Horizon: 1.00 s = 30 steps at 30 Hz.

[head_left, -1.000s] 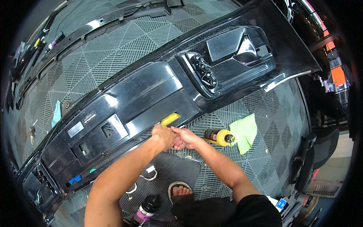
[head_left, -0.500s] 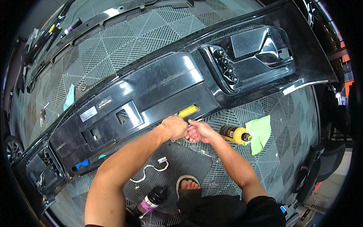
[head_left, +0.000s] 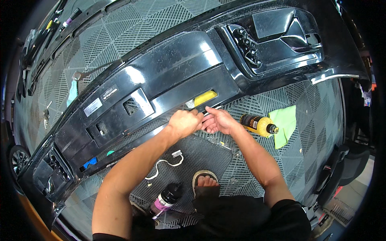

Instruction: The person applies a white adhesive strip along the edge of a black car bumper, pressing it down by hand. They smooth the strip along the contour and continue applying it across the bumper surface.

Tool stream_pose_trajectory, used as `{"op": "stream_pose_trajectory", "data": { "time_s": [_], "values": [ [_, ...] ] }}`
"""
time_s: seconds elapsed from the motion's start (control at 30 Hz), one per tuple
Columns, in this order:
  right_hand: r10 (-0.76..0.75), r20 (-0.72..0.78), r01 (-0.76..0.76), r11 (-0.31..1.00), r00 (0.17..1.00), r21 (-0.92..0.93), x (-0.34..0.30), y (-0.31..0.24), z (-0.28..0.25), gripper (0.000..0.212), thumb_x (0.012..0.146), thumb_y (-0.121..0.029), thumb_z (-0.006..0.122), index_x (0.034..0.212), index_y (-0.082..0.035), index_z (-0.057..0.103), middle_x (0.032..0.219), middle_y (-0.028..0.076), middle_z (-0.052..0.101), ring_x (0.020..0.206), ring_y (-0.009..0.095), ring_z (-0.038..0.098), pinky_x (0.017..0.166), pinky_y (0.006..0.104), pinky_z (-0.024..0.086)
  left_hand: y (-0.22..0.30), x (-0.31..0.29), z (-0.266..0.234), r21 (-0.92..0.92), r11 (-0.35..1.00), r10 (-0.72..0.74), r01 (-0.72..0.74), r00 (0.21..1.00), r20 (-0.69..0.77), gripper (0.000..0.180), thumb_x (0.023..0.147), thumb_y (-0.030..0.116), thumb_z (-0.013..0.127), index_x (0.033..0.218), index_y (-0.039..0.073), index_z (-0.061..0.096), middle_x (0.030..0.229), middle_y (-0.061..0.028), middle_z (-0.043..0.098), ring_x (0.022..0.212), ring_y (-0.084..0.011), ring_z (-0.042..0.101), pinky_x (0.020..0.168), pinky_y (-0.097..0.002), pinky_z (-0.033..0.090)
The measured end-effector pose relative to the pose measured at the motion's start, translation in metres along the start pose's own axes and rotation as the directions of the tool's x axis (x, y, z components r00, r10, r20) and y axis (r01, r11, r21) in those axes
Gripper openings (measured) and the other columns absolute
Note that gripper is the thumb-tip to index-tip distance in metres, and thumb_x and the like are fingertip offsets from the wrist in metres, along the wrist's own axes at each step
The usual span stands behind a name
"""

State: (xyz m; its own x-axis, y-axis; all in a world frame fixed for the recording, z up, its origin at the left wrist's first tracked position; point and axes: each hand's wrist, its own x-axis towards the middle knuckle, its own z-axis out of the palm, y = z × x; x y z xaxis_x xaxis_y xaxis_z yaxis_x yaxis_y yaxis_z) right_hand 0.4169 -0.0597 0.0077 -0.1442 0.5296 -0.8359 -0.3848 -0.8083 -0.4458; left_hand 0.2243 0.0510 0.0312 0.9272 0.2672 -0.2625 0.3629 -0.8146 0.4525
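One long glossy black car panel (head_left: 177, 68) across the ribbed tile floor (head_left: 309, 164); dust specks still across the upturned face, handling under way along the lower edge, cannot tell how much done. Runs lengthwise from lower left to upper right. Below its lower edge, dark mat (head_left: 211, 154); farther right, green cloth (head_left: 285, 124). Left hand (head_left: 185, 122) curled, right hand (head_left: 221, 120) half-bent, fingertips close together; cannot tell what, if anything, pinched. Just right, yellow bottle (head_left: 263, 125); just above, in panel slot, yellow insert (head_left: 205, 97).

My feed is bright, glare whitening the black car panel (head_left: 173, 72) near its upper edge, fisheye rim dark.
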Motion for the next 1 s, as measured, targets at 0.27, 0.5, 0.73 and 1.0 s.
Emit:
{"op": "stream_pose_trajectory", "data": {
  "time_s": [0.27, 0.5, 0.73, 1.0],
  "values": [
    [-0.010, -0.002, 0.010, 1.000, 1.000, -0.009, 0.003, -0.001, 0.004, 0.068, 0.112, -0.055, 0.050, 0.115, 0.008, 0.075, 0.088, 0.018, 0.079, 0.061, 0.020, 0.071, 0.058, 0.0314, 0.056, 0.014, -0.017, 0.003, -0.100, 0.986, -0.154, 0.136, 0.967, -0.201, 0.019, 0.093, 0.019, 0.073, 0.105, 0.005, 0.075, 0.104, -0.0145, 0.072, 0.103, -0.0363, 0.074, 0.084, -0.0478, 0.063],
    [-0.021, -0.050, 0.020, 1.000, 0.999, -0.023, -0.002, 0.000, 0.005, 0.071, 0.109, -0.059, 0.053, 0.115, 0.008, 0.075, 0.088, 0.017, 0.080, 0.063, 0.020, 0.071, 0.058, 0.0304, 0.056, 0.028, -0.008, 0.001, 0.002, 0.993, -0.117, 0.120, 0.976, -0.185, 0.020, 0.079, 0.008, 0.076, 0.098, -0.001, 0.075, 0.104, -0.0157, 0.071, 0.106, -0.0328, 0.071, 0.088, -0.0428, 0.063],
    [-0.043, -0.246, 0.003, 0.987, 0.968, -0.162, 0.000, -0.002, 0.020, 0.066, 0.102, -0.065, 0.067, 0.087, 0.000, 0.069, 0.065, 0.009, 0.064, 0.049, 0.016, 0.061, 0.045, 0.0296, 0.047, 0.025, -0.009, 0.016, -0.117, 0.982, -0.178, 0.150, 0.943, -0.281, 0.019, 0.077, 0.004, 0.075, 0.095, -0.002, 0.071, 0.100, -0.0168, 0.069, 0.102, -0.0346, 0.071, 0.086, -0.0436, 0.062],
    [-0.022, -0.305, 0.010, 0.999, 0.952, -0.042, -0.004, -0.008, 0.039, 0.048, 0.104, -0.045, 0.075, 0.076, -0.008, 0.060, 0.059, 0.000, 0.053, 0.048, 0.015, 0.057, 0.042, 0.0290, 0.043, 0.020, -0.014, 0.028, -0.080, 0.994, -0.103, 0.079, 0.922, -0.373, 0.020, 0.078, 0.005, 0.075, 0.096, -0.001, 0.069, 0.098, -0.0159, 0.067, 0.097, -0.0345, 0.070, 0.085, -0.0438, 0.062]
  ]
}}
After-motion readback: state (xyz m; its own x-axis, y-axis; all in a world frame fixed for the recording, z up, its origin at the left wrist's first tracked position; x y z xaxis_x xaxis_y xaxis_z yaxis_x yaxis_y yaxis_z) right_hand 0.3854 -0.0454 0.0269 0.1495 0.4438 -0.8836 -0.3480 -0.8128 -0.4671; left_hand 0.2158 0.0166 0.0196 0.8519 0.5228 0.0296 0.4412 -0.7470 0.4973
